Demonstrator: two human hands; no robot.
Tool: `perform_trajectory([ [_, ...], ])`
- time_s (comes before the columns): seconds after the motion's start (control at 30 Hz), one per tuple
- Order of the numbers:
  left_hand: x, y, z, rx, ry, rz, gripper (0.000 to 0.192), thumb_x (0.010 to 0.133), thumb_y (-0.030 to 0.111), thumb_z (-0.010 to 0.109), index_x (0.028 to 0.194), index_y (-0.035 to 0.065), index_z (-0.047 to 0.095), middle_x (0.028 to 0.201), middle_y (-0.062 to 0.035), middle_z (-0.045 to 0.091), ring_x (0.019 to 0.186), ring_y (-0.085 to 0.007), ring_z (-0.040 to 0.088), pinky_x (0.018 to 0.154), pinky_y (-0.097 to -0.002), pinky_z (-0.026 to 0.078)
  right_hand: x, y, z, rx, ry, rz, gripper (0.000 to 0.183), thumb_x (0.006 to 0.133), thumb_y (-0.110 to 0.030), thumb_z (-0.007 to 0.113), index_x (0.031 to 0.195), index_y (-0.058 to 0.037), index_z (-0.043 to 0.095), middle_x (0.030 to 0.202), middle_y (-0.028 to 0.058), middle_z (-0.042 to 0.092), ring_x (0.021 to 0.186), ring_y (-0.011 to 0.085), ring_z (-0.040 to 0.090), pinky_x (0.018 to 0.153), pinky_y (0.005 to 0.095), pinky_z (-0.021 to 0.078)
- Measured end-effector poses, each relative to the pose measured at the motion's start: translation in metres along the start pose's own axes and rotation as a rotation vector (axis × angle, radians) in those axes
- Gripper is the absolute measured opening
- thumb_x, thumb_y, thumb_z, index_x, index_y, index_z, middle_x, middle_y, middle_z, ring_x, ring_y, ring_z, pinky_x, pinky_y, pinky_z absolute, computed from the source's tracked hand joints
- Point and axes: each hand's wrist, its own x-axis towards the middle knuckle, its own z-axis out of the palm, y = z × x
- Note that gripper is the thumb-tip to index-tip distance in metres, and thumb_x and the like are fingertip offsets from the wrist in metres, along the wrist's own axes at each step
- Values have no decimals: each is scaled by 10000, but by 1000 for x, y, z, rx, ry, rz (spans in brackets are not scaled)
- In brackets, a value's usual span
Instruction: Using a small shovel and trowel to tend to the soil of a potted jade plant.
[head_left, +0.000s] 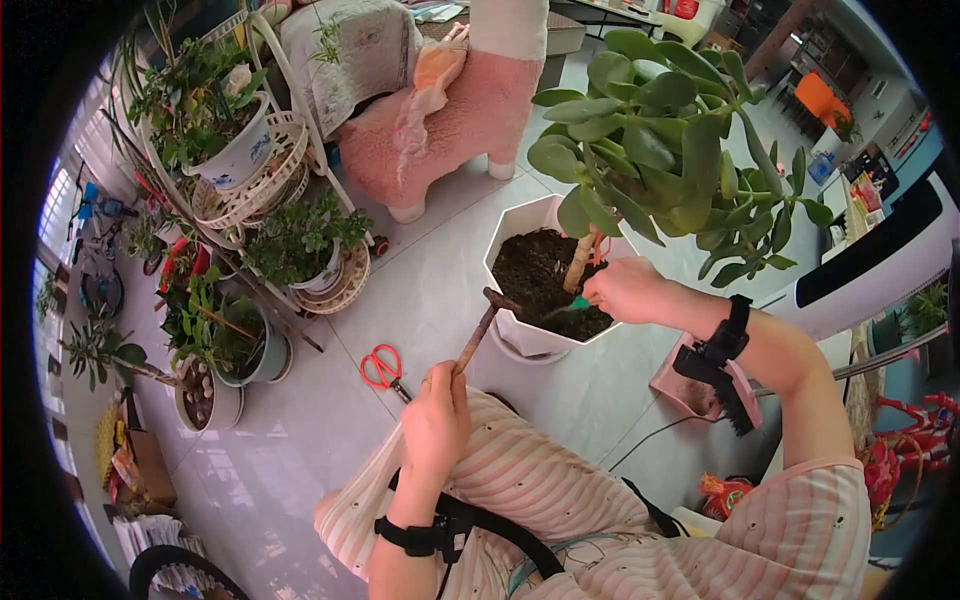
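Note:
A thin wooden handle of a small hand hoe is held in my left hand above my lap. Its rusty metal head reaches the near left rim of a white angular plant pot. Dark soil fills the pot, and a jade plant with thick green leaves rises from it on a bare stem. Beside that stem, my right hand is closed around a green tool whose lower part touches the soil. My fingers hide most of the green tool.
Red-handled scissors lie on the tiled floor left of the hoe. A pink dustpan sits right of the pot. Potted plants on a white stand are at left; a pink plush animal-shaped seat stands behind.

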Motion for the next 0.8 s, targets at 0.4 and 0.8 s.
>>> perform_trajectory([
  [0.4, -1, -1, 0, 36, -19, -24, 125, 859, 133, 483, 956, 54, 473, 808, -165, 588, 648, -370, 563, 532, -435, 449, -13, -17, 70, 210, 384, 129, 209, 761, -118, 526, 966, -148, 552, 643, 110, 564, 625, 309, 572, 538, 434, 437],
  [0.8, -4, -5, 2, 49, 76, 27, 139, 851, 146, 485, 971, 75, 484, 796, -181, 590, 649, -371, 569, 544, -460, 443, -1, -29, 47, 68, 521, 200, 319, 757, -73, 509, 1056, -175, 558, 724, 123, 516, 601, 308, 547, 513, 402, 423],
])
